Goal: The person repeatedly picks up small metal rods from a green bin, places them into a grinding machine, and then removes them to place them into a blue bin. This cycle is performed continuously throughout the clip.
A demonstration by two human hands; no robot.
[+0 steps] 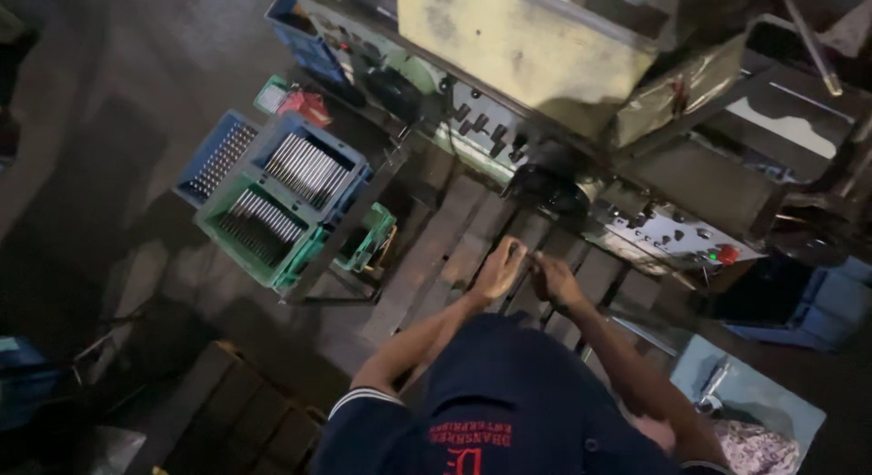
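Observation:
My left hand and my right hand meet in front of me, fingers curled, above a slatted wooden platform. Between the fingertips there seems to be a small thin metal piece, too small and blurred to identify. Just beyond the hands is a black round handwheel on the front of a large machine with a cream housing. My dark blue shirt fills the bottom of the view.
To the left, stacked blue crates and a green crate hold several metal rods. The machine's control panel with buttons is at the right. A light blue tray lies at the lower right, dark floor at the left.

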